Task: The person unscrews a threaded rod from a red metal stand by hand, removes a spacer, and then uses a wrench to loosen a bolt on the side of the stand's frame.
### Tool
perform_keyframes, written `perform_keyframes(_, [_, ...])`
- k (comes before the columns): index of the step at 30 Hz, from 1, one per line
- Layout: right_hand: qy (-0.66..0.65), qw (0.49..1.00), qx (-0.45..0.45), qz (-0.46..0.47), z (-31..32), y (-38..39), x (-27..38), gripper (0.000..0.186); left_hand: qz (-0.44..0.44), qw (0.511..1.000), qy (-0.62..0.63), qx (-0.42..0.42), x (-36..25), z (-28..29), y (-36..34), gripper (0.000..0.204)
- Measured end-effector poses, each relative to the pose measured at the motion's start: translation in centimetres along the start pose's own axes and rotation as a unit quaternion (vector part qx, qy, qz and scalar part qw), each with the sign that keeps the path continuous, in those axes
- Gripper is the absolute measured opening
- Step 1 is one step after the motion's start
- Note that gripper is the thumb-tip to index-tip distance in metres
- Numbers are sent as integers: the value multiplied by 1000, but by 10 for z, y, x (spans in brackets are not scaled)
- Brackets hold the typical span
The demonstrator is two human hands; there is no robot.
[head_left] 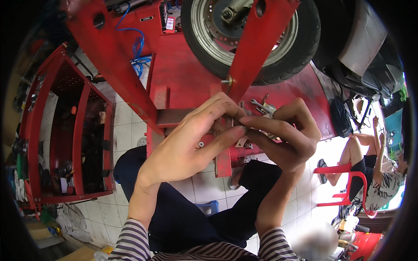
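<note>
My left hand and my right hand meet at the fingertips above the near edge of a red work stand. Both are closed in a pinch, thumbs and forefingers pressed close together. Whatever small piece lies between the fingertips is hidden by the fingers. Behind my right fingers, wrenches lie on the red surface. Small metal washers or nuts sit just below the hands, and one more ring-shaped piece shows beneath my left palm.
A motorcycle wheel stands at the far side, behind a slanting red steel arm. Another red arm rises at left, near a coiled blue hose. A red tool cart stands left. Rightward, a person sits by a red chair.
</note>
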State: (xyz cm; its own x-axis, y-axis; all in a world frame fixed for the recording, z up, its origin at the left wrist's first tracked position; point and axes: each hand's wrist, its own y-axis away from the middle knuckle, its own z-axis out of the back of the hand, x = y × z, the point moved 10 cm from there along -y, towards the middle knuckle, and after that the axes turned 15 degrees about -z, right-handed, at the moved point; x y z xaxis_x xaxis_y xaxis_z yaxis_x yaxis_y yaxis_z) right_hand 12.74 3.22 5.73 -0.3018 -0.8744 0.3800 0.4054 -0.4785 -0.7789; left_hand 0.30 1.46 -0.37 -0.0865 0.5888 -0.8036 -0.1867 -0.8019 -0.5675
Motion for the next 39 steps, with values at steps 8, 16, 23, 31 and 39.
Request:
perform_keyframes(8, [27,980,95,-173,15,7,-44,34,55,994,-98,-9,-10,10,3,42])
perform_keyframes(16, [192,908,277,-250,-23,56,-103,29,-41,971,-175,-157,-33,50,7,43])
perform_keyframes(23, [232,875,348,-244,-56,103,-120,26,-93,947,-255,-174,-45,67,7,34])
perform_keyframes(31, [238,892,318,-215,-59,107,-119,31,-60,943,-254,-204,-33,71,8,24])
perform_keyframes(39, [59,958,106,-261,-20,44,-97,18,-79,893,-431,-106,-16,55,-12,17])
